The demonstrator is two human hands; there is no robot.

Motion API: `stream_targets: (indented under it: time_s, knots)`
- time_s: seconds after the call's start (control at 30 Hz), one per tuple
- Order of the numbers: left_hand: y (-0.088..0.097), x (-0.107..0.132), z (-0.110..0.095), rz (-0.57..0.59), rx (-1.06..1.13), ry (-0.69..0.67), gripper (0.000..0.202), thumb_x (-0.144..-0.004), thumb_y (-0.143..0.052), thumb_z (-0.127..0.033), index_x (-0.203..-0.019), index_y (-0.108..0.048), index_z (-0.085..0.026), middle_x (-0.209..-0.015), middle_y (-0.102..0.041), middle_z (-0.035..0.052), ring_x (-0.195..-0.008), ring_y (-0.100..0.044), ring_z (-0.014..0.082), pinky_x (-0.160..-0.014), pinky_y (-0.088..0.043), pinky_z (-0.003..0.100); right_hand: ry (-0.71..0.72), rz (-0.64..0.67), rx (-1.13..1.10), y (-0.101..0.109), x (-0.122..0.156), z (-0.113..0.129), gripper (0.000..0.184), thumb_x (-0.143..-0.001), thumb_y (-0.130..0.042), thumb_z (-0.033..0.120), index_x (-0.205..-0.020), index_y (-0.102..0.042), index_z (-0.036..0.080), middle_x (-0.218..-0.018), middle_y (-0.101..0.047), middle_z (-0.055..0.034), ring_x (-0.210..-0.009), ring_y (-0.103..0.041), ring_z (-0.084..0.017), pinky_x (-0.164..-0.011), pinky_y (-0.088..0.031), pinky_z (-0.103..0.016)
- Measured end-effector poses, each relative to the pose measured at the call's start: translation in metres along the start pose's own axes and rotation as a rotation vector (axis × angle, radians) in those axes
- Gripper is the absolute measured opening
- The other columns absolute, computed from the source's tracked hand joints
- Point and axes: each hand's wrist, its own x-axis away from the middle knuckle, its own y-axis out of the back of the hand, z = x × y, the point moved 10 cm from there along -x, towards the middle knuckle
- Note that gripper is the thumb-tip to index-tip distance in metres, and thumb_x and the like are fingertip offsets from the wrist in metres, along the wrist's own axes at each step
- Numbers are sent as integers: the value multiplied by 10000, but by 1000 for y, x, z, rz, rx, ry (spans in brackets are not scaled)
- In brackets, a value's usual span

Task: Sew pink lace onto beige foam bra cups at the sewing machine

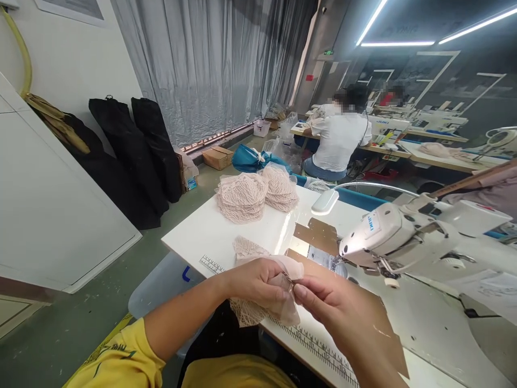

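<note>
My left hand point(262, 283) is closed around a pale beige lace fabric piece point(248, 312), which hangs out below and behind the fingers. The thumb and fingertips of my right hand point(319, 296) pinch at the edge of the same piece, right beside the left fingers. A thin dark sliver shows between the two hands, too small to name. Both hands are over the front edge of a white sewing table point(197, 231). To their right stands a white sewing machine point(375, 231), its needle area apart from the fabric.
Two stacks of beige lace pieces point(242, 196) lie on the table's far side. Brown board point(363, 307) covers part of the tabletop near the machine. A lamp point(325, 201) arches over the table. Beyond, a co-worker in a white shirt point(339, 137) sits at another bench.
</note>
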Motion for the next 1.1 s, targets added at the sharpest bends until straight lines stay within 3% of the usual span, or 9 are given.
stream_targets:
  time_s: [0.23, 0.37, 0.5, 0.6, 0.7, 0.77, 0.87, 1.0, 1.1]
  knots:
    - [-8, -6, -3, 46, -18, -24, 438, -828, -618, -467, -1106, -650, -131, -936, -622, 50, -852, -579, 166, -744, -450, 229, -110, 11, -150, 2, 0, -32, 422, -749, -648, 598, -802, -675, 181, -640, -535, 24, -558, -428, -93, -541, -376, -222]
    - [0, -7, -4, -40, -178, -1, 591, -823, -636, -430, -1341, -518, -170, -1032, -639, 62, -1017, -577, 224, -836, -455, 278, -106, -38, -155, 13, 4, -43, 461, -742, -651, 607, -957, -715, 205, -729, -638, -17, -687, -567, -155, -655, -468, -285]
    - [8, -1, -5, -107, -280, 37, 480, -868, -576, -437, -1256, -590, -154, -806, -638, 11, -819, -593, 174, -756, -451, 252, 4, -148, 348, 63, 21, -59, 458, -799, -590, 567, -1107, -709, 250, -1067, -705, -83, -1017, -612, -275, -872, -487, -394]
    - [13, 4, -13, -202, -257, -41, 391, -914, -504, -434, -1050, -687, -116, -875, -667, 57, -832, -603, 176, -753, -452, 248, 81, -370, 851, 112, 43, -71, 407, -830, -524, 529, -1091, -713, 281, -1116, -692, -86, -1034, -600, -328, -873, -482, -481]
    - [11, 2, -24, -337, -279, -125, 376, -939, -468, -404, -1021, -697, -118, -923, -685, 89, -849, -619, 182, -763, -464, 260, 206, -625, 1090, 121, 71, -57, 469, -881, -387, 455, -1055, -706, 159, -1171, -628, -189, -1060, -564, -386, -872, -455, -554]
    - [1, -5, -35, -413, -374, -197, 363, -942, -460, -379, -1035, -700, -122, -903, -678, 97, -832, -612, 183, -770, -464, 277, 227, -713, 978, 105, 81, -43, 445, -901, -395, 427, -1238, -590, 212, -1363, -513, -142, -1144, -538, -344, -825, -500, -469]
    - [-26, -20, -45, -383, -399, -286, 367, -951, -433, -362, -1059, -701, -136, -835, -660, 84, -780, -593, 171, -766, -463, 288, 329, -615, 686, 60, 70, -18, 561, -862, -472, 434, -1390, -425, 250, -1361, -512, -116, -1110, -574, -293, -755, -523, -369]
    - [-32, -32, -32, -365, -182, -223, 374, -927, -483, -421, -1019, -712, -139, -797, -654, 66, -766, -586, 164, -718, -456, 263, 257, -479, 340, 43, 42, -21, 213, -812, -473, 297, -844, -662, 206, -705, -623, -35, -676, -582, -200, -605, -471, -293]
    - [-15, -32, -8, -455, -55, -76, 405, -878, -553, -485, -1001, -696, -125, -656, -549, 8, -604, -464, 106, -587, -371, 224, 127, -380, -172, 42, 33, -47, 125, -758, -543, 277, -719, -643, 212, -608, -578, 15, -537, -493, -142, -504, -408, -241]
